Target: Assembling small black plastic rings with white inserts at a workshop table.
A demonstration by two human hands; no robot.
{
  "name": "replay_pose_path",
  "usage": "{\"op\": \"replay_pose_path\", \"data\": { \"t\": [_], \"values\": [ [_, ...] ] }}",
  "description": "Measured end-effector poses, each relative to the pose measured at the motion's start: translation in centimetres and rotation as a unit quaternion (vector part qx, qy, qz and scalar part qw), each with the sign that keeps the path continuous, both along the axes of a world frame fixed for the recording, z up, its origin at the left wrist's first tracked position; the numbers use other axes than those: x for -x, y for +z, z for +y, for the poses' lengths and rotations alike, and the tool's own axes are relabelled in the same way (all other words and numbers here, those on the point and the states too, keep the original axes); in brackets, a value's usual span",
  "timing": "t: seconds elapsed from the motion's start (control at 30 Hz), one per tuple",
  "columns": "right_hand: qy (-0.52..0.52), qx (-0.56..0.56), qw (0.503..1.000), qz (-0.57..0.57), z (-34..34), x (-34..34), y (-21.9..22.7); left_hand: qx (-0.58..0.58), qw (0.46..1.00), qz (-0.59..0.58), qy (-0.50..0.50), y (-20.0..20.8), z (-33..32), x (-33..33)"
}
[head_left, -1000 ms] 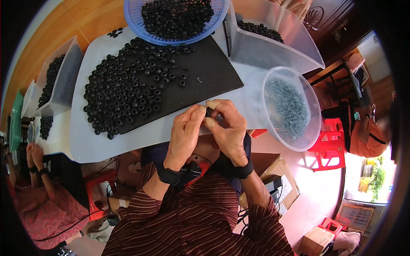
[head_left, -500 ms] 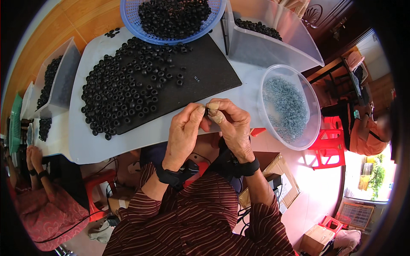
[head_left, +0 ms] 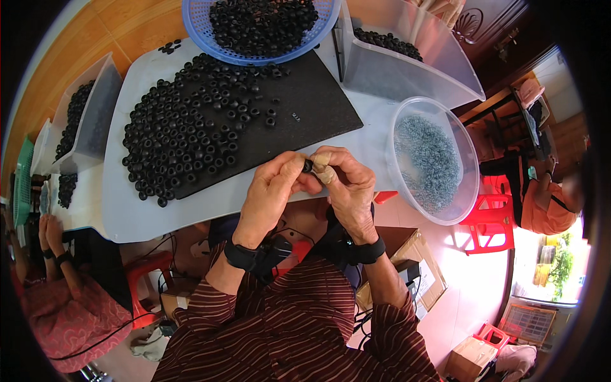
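A small black ring (head_left: 308,166) sits between both hands, pinched by the left hand (head_left: 270,194) and right hand (head_left: 347,184) above the bench (head_left: 146,216) edge.

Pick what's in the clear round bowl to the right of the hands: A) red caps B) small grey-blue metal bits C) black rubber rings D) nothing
B: the clear round bowl holds a heap of small grey-blue metal bits; the black rings lie on the dark mat and in the blue basket.
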State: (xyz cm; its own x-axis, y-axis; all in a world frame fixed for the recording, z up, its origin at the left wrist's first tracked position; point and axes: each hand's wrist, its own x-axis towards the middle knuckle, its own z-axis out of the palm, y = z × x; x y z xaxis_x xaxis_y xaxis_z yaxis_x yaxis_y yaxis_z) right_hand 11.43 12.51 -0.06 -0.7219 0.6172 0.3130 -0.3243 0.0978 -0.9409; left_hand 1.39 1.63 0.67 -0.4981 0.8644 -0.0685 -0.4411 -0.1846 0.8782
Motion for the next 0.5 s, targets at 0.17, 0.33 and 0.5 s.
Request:
{"op": "replay_pose_path", "data": {
  "t": [0.17,0.33,0.5],
  "values": [
    [0.001,0.0,1.0,-0.002,0.16,-0.13,-0.16,0.024,0.996,0.088,-0.005,0.07,-0.38,-0.04],
    [-0.002,0.016,1.0,-0.027,-0.09,-0.08,0.41,0.016,0.991,0.132,-0.01,-0.15,-0.48,0.16],
    [0.006,0.02,0.999,-0.029,0.12,-0.2,0.07,0.016,0.992,0.128,-0.015,0.1,-0.29,0.14]
  ]
}}
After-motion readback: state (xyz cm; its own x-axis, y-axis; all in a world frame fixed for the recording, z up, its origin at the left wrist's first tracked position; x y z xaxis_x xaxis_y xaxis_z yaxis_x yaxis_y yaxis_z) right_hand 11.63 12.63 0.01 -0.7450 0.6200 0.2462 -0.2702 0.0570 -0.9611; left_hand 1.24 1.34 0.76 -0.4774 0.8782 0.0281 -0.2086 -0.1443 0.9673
